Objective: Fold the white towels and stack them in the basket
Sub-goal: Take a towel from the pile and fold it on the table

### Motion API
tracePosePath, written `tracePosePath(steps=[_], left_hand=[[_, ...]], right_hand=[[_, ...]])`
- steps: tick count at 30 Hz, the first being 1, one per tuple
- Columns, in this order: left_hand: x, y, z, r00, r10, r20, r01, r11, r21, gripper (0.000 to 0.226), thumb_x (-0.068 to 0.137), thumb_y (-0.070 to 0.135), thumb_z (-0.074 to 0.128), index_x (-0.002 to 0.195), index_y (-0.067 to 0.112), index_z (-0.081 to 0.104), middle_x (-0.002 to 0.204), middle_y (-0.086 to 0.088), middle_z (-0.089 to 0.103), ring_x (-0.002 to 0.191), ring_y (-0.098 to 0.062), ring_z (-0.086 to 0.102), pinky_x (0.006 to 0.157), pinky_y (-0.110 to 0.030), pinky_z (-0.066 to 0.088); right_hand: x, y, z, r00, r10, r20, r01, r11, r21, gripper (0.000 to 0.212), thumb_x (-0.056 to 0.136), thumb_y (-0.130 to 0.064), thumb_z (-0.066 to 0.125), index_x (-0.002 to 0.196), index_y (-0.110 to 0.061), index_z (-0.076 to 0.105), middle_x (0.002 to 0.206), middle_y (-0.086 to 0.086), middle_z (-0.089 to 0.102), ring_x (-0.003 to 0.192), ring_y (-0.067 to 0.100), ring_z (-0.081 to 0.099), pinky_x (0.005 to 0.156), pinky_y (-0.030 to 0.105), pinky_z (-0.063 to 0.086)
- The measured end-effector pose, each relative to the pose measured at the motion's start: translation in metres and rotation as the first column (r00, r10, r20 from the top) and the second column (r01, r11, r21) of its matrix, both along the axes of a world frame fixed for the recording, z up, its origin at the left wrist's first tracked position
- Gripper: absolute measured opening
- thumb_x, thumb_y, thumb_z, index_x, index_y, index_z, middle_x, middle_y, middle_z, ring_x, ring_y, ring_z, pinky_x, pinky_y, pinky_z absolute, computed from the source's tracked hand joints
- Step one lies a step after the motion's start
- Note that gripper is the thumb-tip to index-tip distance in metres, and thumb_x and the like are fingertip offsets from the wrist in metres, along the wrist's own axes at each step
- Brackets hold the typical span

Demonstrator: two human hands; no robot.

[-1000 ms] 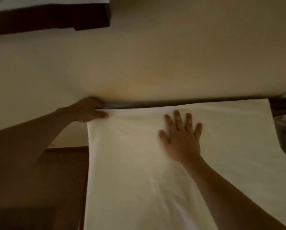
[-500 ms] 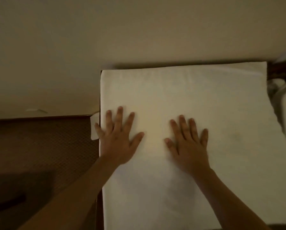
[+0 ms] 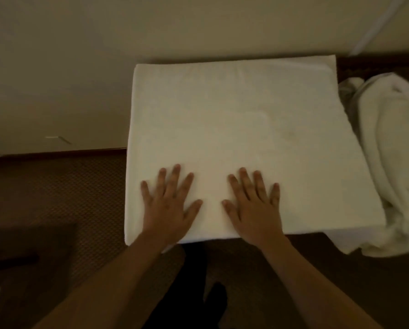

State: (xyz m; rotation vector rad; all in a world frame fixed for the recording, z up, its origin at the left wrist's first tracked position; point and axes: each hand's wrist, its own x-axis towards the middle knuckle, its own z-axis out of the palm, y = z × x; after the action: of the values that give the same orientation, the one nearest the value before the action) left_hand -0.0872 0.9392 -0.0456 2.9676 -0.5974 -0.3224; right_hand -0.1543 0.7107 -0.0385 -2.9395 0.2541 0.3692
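**Flattening the folded towel before the next fold**

Far left: dark patterned floor (image 3: 56,186), then a pale wall (image 3: 56,67) above it. Further in, the left hand (image 3: 169,205), fingers (image 3: 175,173) straight and spread, palm down on the folded white towel (image 3: 234,129) close to its near-left corner. Just beside it, the right hand (image 3: 254,207), fingers likewise straight and spread, flat on the near edge. Gripping nothing, either hand; pressing only. Towel a tidy square, near edge overhanging whatever surface carries it; that surface hidden beneath, so impossible to name. At the right edge, a crumpled heap of white towels (image 3: 393,162), touching the folded one's right side. No basket in view.

Probably the smoothing step. To do well: even pressure through both palms, strokes outward from the middle toward the far corners, layers kept square at the edges, no dragging of the top layer off the one below.
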Motion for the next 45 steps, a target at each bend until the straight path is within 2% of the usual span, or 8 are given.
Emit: tracePosePath(steps=[4,8,14,20,26,33,39,45], left_hand=[[0.012,0.061,-0.004,0.983,0.176,-0.058,-0.173,0.983,0.059,0.075,0.093,0.076,0.007,0.159,0.042,-0.005,0.169,0.008,-0.014,0.155,-0.028,-0.01,0.12,-0.066,0.001],[-0.01,0.053,0.005,0.932,0.363,-0.021,-0.359,0.928,0.101,0.073,0.098,0.064,0.002,0.162,0.028,0.0,0.169,-0.001,-0.013,0.154,-0.037,-0.01,0.118,-0.069,-0.003],[-0.07,-0.023,0.003,0.998,0.01,-0.059,-0.009,1.0,0.021,0.069,0.097,0.066,0.006,0.16,0.038,-0.003,0.168,0.004,-0.015,0.155,-0.026,-0.013,0.12,-0.064,-0.005],[-0.061,0.057,0.0,0.983,0.164,-0.079,-0.162,0.986,0.035,0.069,0.098,0.068,0.003,0.159,0.039,-0.012,0.167,0.007,-0.022,0.154,-0.023,-0.018,0.121,-0.063,0.002],[-0.055,0.081,0.01,0.959,0.199,-0.201,-0.212,0.976,-0.045,0.073,0.102,0.061,0.018,0.161,0.027,-0.009,0.166,0.008,-0.022,0.153,-0.02,-0.021,0.124,-0.056,0.002],[-0.025,0.092,0.026,0.879,0.422,-0.222,-0.477,0.791,-0.382,0.038,0.094,0.024,0.063,0.131,0.017,0.061,0.146,-0.006,0.047,0.131,-0.028,0.048,0.111,-0.041,0.04],[0.07,0.098,0.049,0.798,0.483,-0.361,-0.603,0.662,-0.446,0.041,0.093,0.022,0.063,0.133,0.017,0.059,0.138,-0.007,0.055,0.122,-0.024,0.054,0.101,-0.035,0.046],[0.188,0.098,0.057,0.799,0.375,-0.469,-0.584,0.669,-0.459,0.033,0.093,0.026,0.066,0.123,0.014,0.057,0.114,0.002,0.059,0.109,-0.021,0.057,0.085,-0.029,0.045]], right_hand=[[-0.028,-0.08,-0.004,0.96,-0.273,-0.058,0.271,0.962,-0.038,0.072,0.096,-0.072,0.005,0.158,-0.04,-0.01,0.168,-0.008,-0.014,0.155,0.026,-0.012,0.12,0.064,-0.004],[-0.064,-0.099,0.002,0.79,-0.612,-0.04,0.613,0.789,0.035,0.078,0.094,-0.07,0.003,0.161,-0.029,0.0,0.169,0.002,-0.012,0.154,0.035,-0.012,0.116,0.071,-0.001],[-0.097,0.017,-0.007,0.996,0.04,0.074,-0.044,0.998,0.05,0.066,0.103,-0.062,0.014,0.161,-0.036,-0.002,0.169,-0.005,-0.012,0.155,0.026,-0.013,0.12,0.063,-0.006],[-0.118,-0.072,-0.008,0.937,-0.349,-0.01,0.349,0.937,-0.02,0.066,0.096,-0.064,-0.006,0.157,-0.04,-0.016,0.166,-0.011,-0.02,0.154,0.02,-0.017,0.118,0.068,-0.003],[-0.122,-0.075,0.013,0.817,-0.568,-0.099,0.568,0.822,-0.034,0.071,0.1,-0.063,0.011,0.161,-0.028,-0.002,0.168,-0.008,-0.013,0.154,0.028,-0.013,0.116,0.07,-0.003],[-0.075,0.057,0.039,0.964,-0.249,-0.097,0.26,0.956,0.134,0.059,0.101,-0.048,0.039,0.155,-0.03,0.022,0.168,0.003,0.003,0.155,0.031,-0.003,0.118,0.063,0.009],[0.011,0.14,0.067,0.99,-0.144,-0.003,0.138,0.939,0.316,0.039,0.099,-0.041,0.045,0.134,-0.025,0.053,0.132,-0.002,0.054,0.12,0.022,0.052,0.097,0.042,0.047],[0.104,0.207,0.079,0.95,-0.279,-0.14,0.312,0.881,0.357,0.048,0.096,-0.058,0.045,0.123,-0.02,0.055,0.119,0.001,0.055,0.108,0.024,0.059,0.093,0.041,0.051]])
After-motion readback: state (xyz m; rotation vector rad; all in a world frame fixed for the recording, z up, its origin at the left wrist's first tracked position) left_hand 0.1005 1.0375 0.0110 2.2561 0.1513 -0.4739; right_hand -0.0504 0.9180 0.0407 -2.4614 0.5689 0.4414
